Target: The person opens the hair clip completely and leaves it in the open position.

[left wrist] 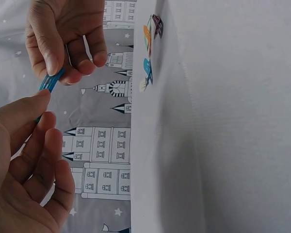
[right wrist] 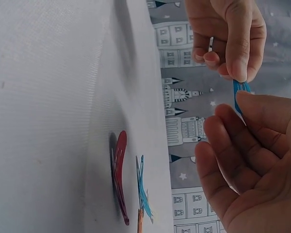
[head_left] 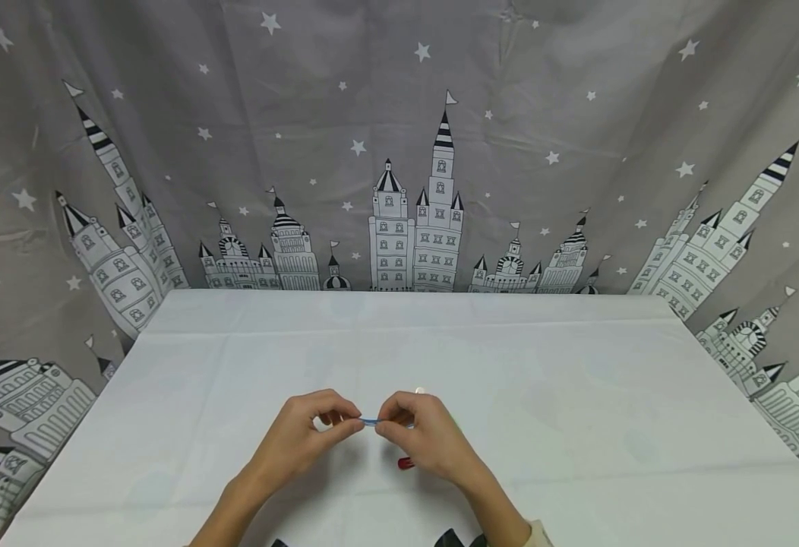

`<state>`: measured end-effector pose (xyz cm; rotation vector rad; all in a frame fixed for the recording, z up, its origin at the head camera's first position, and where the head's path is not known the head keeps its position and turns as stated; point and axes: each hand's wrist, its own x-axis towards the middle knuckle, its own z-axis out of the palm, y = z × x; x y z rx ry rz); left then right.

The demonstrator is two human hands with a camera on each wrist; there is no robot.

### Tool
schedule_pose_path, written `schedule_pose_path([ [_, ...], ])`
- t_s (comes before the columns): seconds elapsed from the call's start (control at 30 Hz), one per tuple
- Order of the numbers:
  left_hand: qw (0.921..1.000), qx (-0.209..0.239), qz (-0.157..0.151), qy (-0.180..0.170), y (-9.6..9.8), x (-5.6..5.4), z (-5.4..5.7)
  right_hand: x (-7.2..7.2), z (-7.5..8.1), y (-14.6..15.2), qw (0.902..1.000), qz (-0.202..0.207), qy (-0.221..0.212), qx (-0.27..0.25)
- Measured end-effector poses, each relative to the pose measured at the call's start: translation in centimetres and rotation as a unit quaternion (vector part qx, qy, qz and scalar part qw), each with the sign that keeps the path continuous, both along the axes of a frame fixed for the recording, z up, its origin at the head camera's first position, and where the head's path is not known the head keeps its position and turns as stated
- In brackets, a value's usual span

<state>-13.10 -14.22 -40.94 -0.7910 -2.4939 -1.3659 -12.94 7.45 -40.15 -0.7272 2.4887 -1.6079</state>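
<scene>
A blue snap hair clip (head_left: 370, 422) is held up over the table between both hands. Thumb and fingers of my left hand (head_left: 304, 429) pinch one end of it. At the other end, the thumb and forefinger of my right hand (head_left: 430, 437) grip it, partly covering it. In the right wrist view, the blue strip (right wrist: 241, 86) shows in the short gap between the two thumbs. Under the right hand lies a red hair clip (head_left: 405, 463), partly hidden from the head camera and seen whole (right wrist: 119, 174) from the right wrist.
Beyond the red clip, another blue clip (right wrist: 142, 187) and an orange one (right wrist: 140, 223) lie close together on the white-covered table (head_left: 577, 395). A pale round end (head_left: 419, 390) peeks out behind the right hand. A grey curtain (head_left: 399, 114) with printed castles hangs around the table.
</scene>
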Motion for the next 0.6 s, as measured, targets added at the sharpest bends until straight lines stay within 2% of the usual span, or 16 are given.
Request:
schedule_pose_path([
  [0.33, 0.9994, -0.033, 0.009, 0.010, -0.23, 0.12, 0.24, 0.21, -0.29, -0.39, 0.9998, -0.008, 0.000, 0.016],
  [0.6, 0.9984, -0.044, -0.030, 0.017, -0.34, 0.00, 0.40, 0.22, -0.26, -0.28, 0.9993, -0.012, -0.023, 0.025],
])
